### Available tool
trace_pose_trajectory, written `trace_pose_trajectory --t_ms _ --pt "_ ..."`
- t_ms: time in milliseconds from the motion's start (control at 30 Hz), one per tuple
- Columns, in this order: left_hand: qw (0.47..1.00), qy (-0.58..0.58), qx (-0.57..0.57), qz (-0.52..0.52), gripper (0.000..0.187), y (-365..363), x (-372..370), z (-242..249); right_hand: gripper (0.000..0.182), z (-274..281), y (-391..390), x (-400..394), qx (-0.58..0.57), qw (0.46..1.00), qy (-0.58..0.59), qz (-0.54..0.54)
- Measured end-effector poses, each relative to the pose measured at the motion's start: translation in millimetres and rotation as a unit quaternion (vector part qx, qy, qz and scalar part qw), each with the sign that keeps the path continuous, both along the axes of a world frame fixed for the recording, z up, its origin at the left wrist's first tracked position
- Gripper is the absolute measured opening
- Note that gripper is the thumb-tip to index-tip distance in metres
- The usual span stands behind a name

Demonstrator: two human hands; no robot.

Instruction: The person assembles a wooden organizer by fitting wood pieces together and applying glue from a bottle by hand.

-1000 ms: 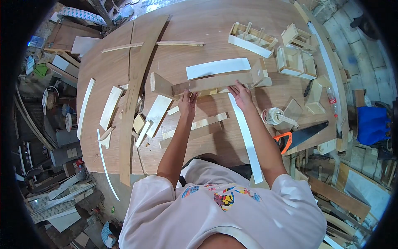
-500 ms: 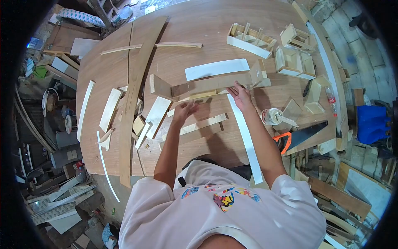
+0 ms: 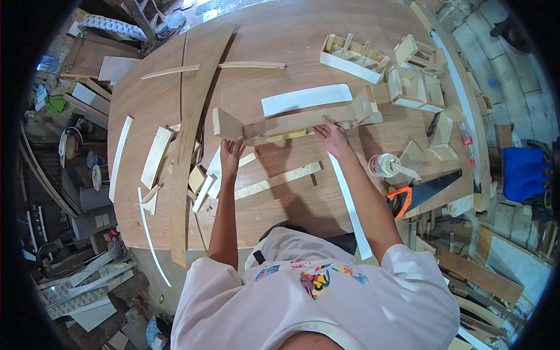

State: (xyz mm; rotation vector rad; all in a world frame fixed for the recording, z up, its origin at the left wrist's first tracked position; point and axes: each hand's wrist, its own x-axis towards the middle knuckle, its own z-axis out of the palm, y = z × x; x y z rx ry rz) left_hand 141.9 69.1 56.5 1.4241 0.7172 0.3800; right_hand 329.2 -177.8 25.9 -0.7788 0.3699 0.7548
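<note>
A U-shaped wooden frame (image 3: 300, 121), a long board with an upright panel at each end, is above the tabletop in front of me. My left hand (image 3: 232, 153) grips the lower edge of its left end panel (image 3: 226, 126), the fingers partly hidden. On the near side of the long board, toward the right, my right hand (image 3: 331, 135) holds on with the thumb and fingers around the edge. A narrow wooden piece (image 3: 290, 135) shows under the board. Beyond the frame lies a white strip (image 3: 306, 100); a longer white strip (image 3: 348, 201) runs below my right wrist.
A tub with a brush (image 3: 383, 165) and an orange-handled saw (image 3: 429, 191) are at the right. Small wooden compartment boxes (image 3: 354, 57) stand at the back right. A long plank (image 3: 198, 134) crosses the left side, beside wood offcuts (image 3: 156, 154).
My left hand has moved left and up from the loose wood to the frame's left end panel. The frame shifts slightly, and my right hand stays on its long board.
</note>
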Motion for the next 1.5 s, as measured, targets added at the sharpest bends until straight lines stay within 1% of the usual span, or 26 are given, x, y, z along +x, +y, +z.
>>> trace_pose_trajectory --t_ms 33,67,133,200,267,300,367,467,567,700,867,967,1033,1067,1100,1167,1200,1233,1267,1300,1333,1367,1433,1467,1500 --pt "1.0 0.014 0.024 0.002 0.041 -1.9 2.9 0.8 0.019 1.7 2.1 -0.8 -0.004 1.0 -0.009 0.006" --pt "1.0 0.014 0.024 0.002 0.041 -2.8 5.3 -0.5 0.019 3.3 3.9 -1.7 -0.003 1.0 -0.009 0.005" --pt "0.998 -0.019 0.061 0.011 0.04 -2.3 8.1 -15.4 0.019 1.7 6.4 -2.4 -0.015 0.999 -0.031 0.022" --pt "0.997 -0.003 0.069 0.026 0.04 -1.2 9.2 -27.0 0.018 -0.4 6.3 -2.0 -0.016 0.999 -0.035 0.024" --pt "0.992 0.073 0.09 0.04 0.044 2.4 8.4 -33.2 0.018 -1.6 6.3 -1.2 -0.017 0.999 -0.039 0.028" --pt "0.992 0.074 0.089 0.041 0.044 0.0 9.9 -30.5 0.018 -0.7 6.0 -1.5 -0.016 0.999 -0.044 0.025" --pt "0.987 0.075 0.128 0.068 0.045 -6.1 13.8 -25.8 0.017 1.1 6.1 -2.2 -0.015 0.998 -0.049 0.023" --pt "0.986 0.073 0.144 0.053 0.045 -6.1 13.4 -24.3 0.015 1.2 6.0 -1.7 -0.007 0.999 -0.045 0.021" --pt "0.989 0.047 0.127 0.055 0.044 -6.1 11.8 -26.4 0.015 1.0 6.5 -1.6 -0.012 0.999 -0.046 0.02" --pt "0.989 0.06 0.127 0.052 0.043 -4.7 11.4 -26.4 0.016 -0.5 6.4 -1.9 -0.008 0.999 -0.046 0.025" --pt "0.99 0.048 0.119 0.051 0.045 -5.9 11.1 -23.7 0.016 -2.8 6.1 -3.9 -0.011 0.998 -0.055 0.024" --pt "0.989 0.057 0.133 0.028 0.046 -0.3 9.8 -30.1 0.016 -14.3 3.5 -4.6 -0.025 0.996 -0.078 0.041" --pt "0.99 0.051 0.129 0.031 0.046 -2.0 10.5 -26.9 0.019 -12.6 -1.6 -8.4 0.0 0.983 -0.163 0.087" --pt "0.991 0.046 0.125 0.033 0.046 -3.2 10.4 -25.6 0.019 -12.1 -2.9 -9.5 0.0 0.983 -0.162 0.086" --pt "0.99 0.046 0.126 0.033 0.046 -3.3 10.4 -25.1 0.014 -16.6 -4.5 -9.8 -0.011 0.984 -0.155 0.085" --pt "0.991 0.054 0.118 0.034 0.045 -3.3 10.7 -24.1 0.011 -26.0 -4.1 -9.0 -0.021 0.985 -0.148 0.084" --pt "0.991 0.055 0.119 0.034 0.045 -3.7 10.6 -23.7 0.013 -42.2 -2.2 -7.3 -0.127 0.956 -0.236 0.118" --pt "0.991 0.061 0.112 0.037 0.044 -4.3 10.6 -23.2 0.015 -56.1 0.3 -6.4 -0.23 0.907 -0.319 0.149" --pt "0.991 0.067 0.105 0.04 0.044 -4.2 11.0 -22.6 0.015 -69.8 3.4 -5.6 -0.23 0.908 -0.318 0.148" --pt "0.991 0.068 0.106 0.039 0.044 -3.2 10.6 -24.2 0.02 -74.2 8.0 -6.5 -0.309 0.858 -0.371 0.175" --pt "0.991 0.071 0.106 0.037 0.044 -2.3 10.4 -25.8 0.026 -78.4 10.7 -7.3 -0.385 0.797 -0.42 0.199" --pt "0.991 0.075 0.106 0.035 0.044 -1.3 10.0 -27.4 0.026 -82.1 11.2 -6.8 -0.385 0.798 -0.419 0.199" --pt "0.992 0.073 0.1 0.039 0.043 -3.5 10.2 -22.5 0.036 -71.2 14.8 -6.8 -0.445 0.736 -0.449 0.244" --pt "0.992 0.068 0.093 0.042 0.043 -4.4 11.0 -20.0 0.036 -65.8 18.1 -7.6 -0.444 0.736 -0.449 0.243" --pt "0.992 0.069 0.094 0.042 0.043 -3.7 10.4 -23.1 0.039 -67.7 20.0 -7.6 -0.426 0.745 -0.465 0.217"
